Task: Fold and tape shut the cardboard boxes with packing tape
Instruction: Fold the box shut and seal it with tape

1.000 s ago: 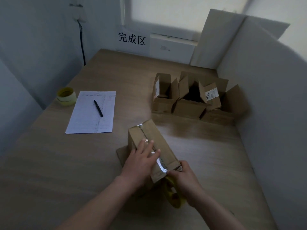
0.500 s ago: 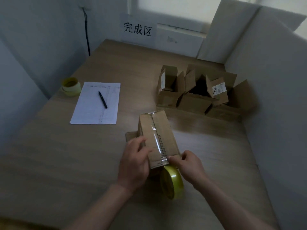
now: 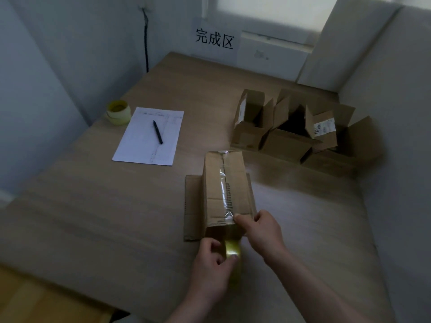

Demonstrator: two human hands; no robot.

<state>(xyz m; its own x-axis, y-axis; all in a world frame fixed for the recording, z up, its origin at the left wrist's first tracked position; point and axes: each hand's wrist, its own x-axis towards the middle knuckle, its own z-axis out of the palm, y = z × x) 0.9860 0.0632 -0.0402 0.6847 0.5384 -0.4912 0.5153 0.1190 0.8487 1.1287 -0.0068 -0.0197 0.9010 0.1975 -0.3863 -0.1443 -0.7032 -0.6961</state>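
Note:
A closed cardboard box (image 3: pixel 217 183) stands on the wooden table (image 3: pixel 93 206), a strip of clear tape running along its top seam. One loose flap lies flat on the table to its left. My right hand (image 3: pixel 258 229) pinches the tape at the box's near top edge. Just below, my left hand (image 3: pixel 212 264) grips the yellow roll of packing tape (image 3: pixel 232 249), held against the near face of the box. Most of the roll is hidden by my fingers.
Three open cardboard boxes (image 3: pixel 291 134) sit at the back right against the white partition. A sheet of paper (image 3: pixel 149 136) with a black pen (image 3: pixel 158 131) lies at the left, a second tape roll (image 3: pixel 118 111) beside it. A sign with characters hangs on the far wall.
My left hand left the top of the box and took hold of the tape roll below the near edge. My right hand released the roll and now pinches the tape at the edge.

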